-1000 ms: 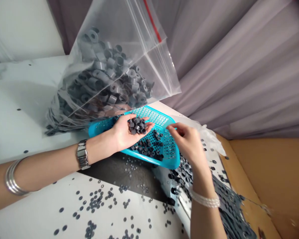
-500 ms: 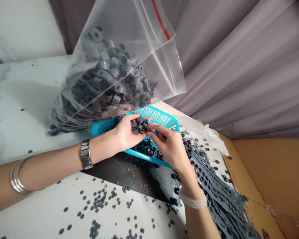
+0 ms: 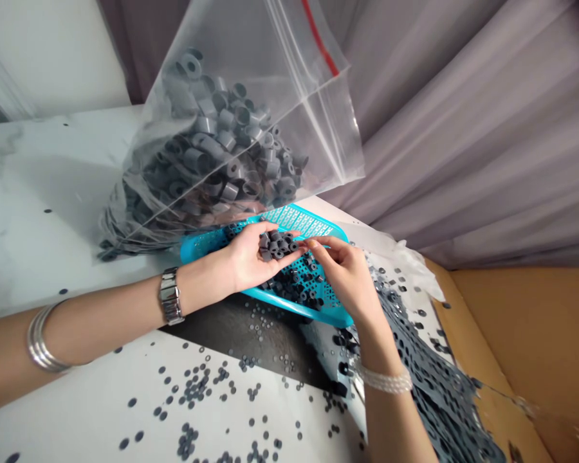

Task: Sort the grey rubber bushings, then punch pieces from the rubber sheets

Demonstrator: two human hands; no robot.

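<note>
My left hand [image 3: 246, 260] lies palm up over a teal perforated plastic tray [image 3: 294, 304], cupping a small heap of dark grey rubber rings [image 3: 276, 245]. My right hand [image 3: 342, 273] is pinched at the edge of that heap, fingertips touching it; whether a ring lies between them is hidden. More dark rings lie loose in the tray [image 3: 294, 286] beneath both hands. Behind the tray, a clear zip bag [image 3: 318, 128] with a red seal line bulges with larger grey rubber tubes [image 3: 222, 151].
A punched grey sheet [image 3: 439, 392] full of holes trails off the table's right side over a cardboard surface [image 3: 511, 341]. Small dark discs [image 3: 190, 386] are scattered over the white marble table [image 3: 53, 193] and a black mat [image 3: 222, 331]. A grey curtain [image 3: 463, 141] hangs behind.
My right hand has come from beside the tray to the heap in my left palm, with its fingers pinched there. The view has shifted slightly, and the bag appears a little further right.
</note>
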